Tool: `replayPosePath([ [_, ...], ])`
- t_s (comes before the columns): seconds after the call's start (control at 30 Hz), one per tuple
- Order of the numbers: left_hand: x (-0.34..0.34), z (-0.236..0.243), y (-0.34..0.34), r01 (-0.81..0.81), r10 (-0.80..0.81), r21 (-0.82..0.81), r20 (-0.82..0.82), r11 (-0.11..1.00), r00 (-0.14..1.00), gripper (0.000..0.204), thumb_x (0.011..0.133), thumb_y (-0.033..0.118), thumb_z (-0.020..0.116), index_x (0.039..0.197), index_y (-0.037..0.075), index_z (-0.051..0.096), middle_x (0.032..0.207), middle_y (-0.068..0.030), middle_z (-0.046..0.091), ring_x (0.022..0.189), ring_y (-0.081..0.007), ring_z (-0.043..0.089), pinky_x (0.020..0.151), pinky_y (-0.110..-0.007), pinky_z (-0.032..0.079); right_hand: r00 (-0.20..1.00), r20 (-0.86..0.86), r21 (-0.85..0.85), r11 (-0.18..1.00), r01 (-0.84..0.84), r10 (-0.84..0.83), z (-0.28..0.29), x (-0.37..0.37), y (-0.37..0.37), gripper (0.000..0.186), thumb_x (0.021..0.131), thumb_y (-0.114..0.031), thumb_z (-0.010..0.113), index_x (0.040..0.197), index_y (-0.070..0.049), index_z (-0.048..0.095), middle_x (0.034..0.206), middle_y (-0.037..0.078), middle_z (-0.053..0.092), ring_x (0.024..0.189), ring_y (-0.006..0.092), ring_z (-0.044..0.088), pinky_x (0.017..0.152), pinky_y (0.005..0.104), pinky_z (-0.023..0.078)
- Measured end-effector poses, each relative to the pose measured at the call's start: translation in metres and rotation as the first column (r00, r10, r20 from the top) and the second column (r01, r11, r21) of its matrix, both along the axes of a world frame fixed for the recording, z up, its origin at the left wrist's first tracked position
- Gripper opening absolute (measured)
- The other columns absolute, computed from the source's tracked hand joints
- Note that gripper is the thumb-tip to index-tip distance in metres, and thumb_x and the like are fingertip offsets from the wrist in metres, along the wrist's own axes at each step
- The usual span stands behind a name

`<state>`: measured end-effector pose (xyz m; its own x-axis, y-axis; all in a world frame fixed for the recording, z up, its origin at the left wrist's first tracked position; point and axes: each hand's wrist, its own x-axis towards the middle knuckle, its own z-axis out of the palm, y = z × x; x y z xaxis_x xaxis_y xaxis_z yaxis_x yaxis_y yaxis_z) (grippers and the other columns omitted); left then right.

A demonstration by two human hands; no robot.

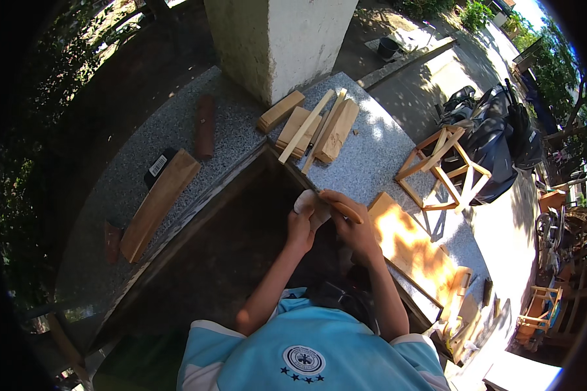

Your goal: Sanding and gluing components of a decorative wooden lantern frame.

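Note:
Both hands meet in front of me, over the inner corner of the stone counter. My left hand [300, 229] is closed on a pale, whitish piece [304, 200], rounded at its upper end; I cannot make out its kind. Right beside it, my right hand [360, 233] wraps round a tool with a smooth orange-brown wooden handle [347, 212]. The working end of that tool is hidden by the fingers and the pale piece. Just beyond the hands lie thin wooden strips [308, 127] and a thick wooden block [338, 131].
A concrete pillar [274, 45] rises behind the speckled counter [378, 146]. Right of me lie a broad board [411, 244] and a wooden plane [460, 293]; a wooden frame [440, 169] stands at the edge. Leftward are a long block [160, 205] and a reddish cylinder [205, 127].

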<state>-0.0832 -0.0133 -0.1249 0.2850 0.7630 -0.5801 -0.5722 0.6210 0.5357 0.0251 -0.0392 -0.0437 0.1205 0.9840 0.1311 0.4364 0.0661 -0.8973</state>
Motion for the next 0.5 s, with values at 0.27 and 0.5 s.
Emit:
replayPosePath([
  [0.27, -0.027, 0.002, -0.01, -0.008, 0.008, -0.037, 0.008, 0.999, 1.0, 0.03, 0.082, 0.003, 0.042, 0.111, -0.001, 0.047, 0.104, -0.0127, 0.055, 0.093, -0.0234, 0.058, 0.078, -0.035, 0.05, 0.972, -0.169, -0.07, 0.986, 0.15, -0.16, 0.003, -0.01, -0.024, 0.025, 0.08, 0.0, 0.052, 0.105, -0.002, 0.053, 0.099, 0.017, 0.058, 0.094, 0.0295, 0.058, 0.079, 0.0298, 0.045],
  [0.5, -0.021, 0.016, -0.026, 0.001, 0.0, 0.026, -0.041, 1.0, 0.999, 0.031, 0.082, 0.005, 0.044, 0.112, -0.004, 0.047, 0.105, -0.0136, 0.055, 0.095, -0.0225, 0.057, 0.08, -0.033, 0.048, 0.987, -0.055, 0.117, 0.981, 0.158, -0.152, -0.009, -0.029, -0.033, 0.024, 0.08, 0.0, 0.052, 0.105, -0.002, 0.053, 0.101, 0.017, 0.058, 0.093, 0.0291, 0.058, 0.078, 0.0317, 0.046],
])
